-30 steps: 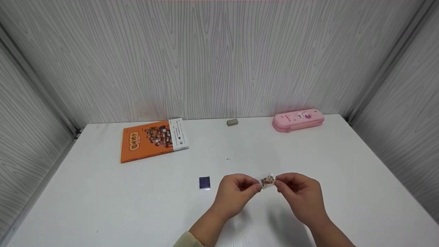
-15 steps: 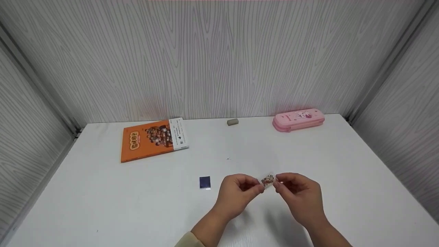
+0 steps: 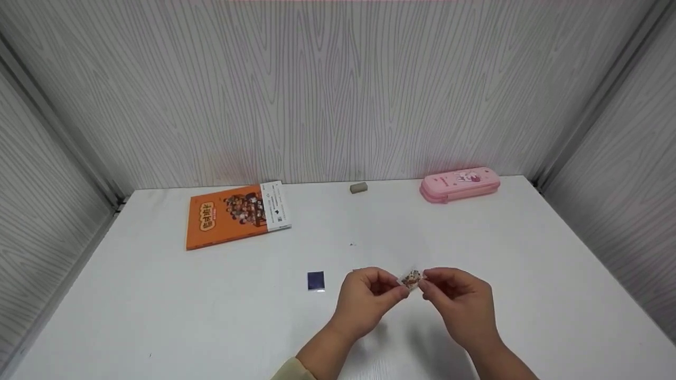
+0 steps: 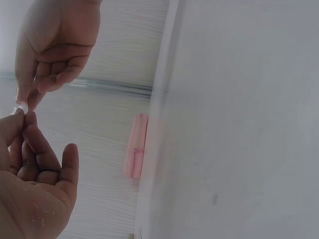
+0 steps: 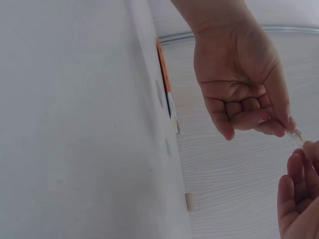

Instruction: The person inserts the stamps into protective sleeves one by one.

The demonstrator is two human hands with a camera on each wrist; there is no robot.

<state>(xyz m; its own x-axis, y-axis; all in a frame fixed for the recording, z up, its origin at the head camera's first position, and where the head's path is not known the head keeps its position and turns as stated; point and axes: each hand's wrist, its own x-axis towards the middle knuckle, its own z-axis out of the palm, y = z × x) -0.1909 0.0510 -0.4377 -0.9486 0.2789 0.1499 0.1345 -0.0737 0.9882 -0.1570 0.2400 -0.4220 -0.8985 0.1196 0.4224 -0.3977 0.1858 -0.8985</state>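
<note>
Both hands hold a small clear plastic piece with a colourful print (image 3: 411, 278) above the white table. My left hand (image 3: 364, 303) pinches its left part between thumb and index finger. At its right edge, my right hand (image 3: 460, 303) pinches with thumb and fingertips. In the left wrist view the right hand (image 4: 57, 45) is above and the left hand (image 4: 37, 184) below, fingertips close together. The right wrist view has a shiny clear bit (image 5: 298, 135) between the fingertips; its print is too small to tell there. A dark purple square (image 3: 316, 281) lies left of the hands.
An orange book (image 3: 227, 216) with a white band lies at the back left of the table (image 3: 158, 306). A small grey-brown block (image 3: 358, 188) sits by the rear wall. At the back right is a pink pencil case (image 3: 459, 184). Wood-grain panels surround the table.
My left hand has shifted slightly right, closer to the right hand, and the printed piece has turned to a steeper tilt. A small reddish edge now shows behind the left hand's knuckles.
</note>
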